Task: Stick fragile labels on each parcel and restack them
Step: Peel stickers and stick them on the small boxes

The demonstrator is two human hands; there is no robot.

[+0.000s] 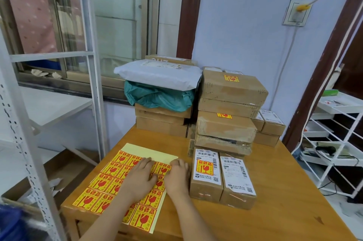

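A sheet of yellow-and-red fragile labels (110, 180) lies flat on the wooden table (275, 191), its top rows peeled bare. My left hand (140, 177) rests palm down on the sheet. My right hand (176, 175) sits at the sheet's right edge, fingers curled against a label there; whether it pinches one is unclear. Just right of my hands lie two small brown parcels side by side: the left parcel (206, 176) carries a fragile label, the right parcel (238, 180) shows only a shipping label. Behind them rises a stack of labelled brown boxes (229, 111).
A second pile at the back left holds brown boxes, a teal bag (159, 97) and a white mailer (157, 75). More small boxes (271, 123) stand at the back right. A white metal shelf frame (25, 123) stands left of the table, a white rack (334, 142) to the right.
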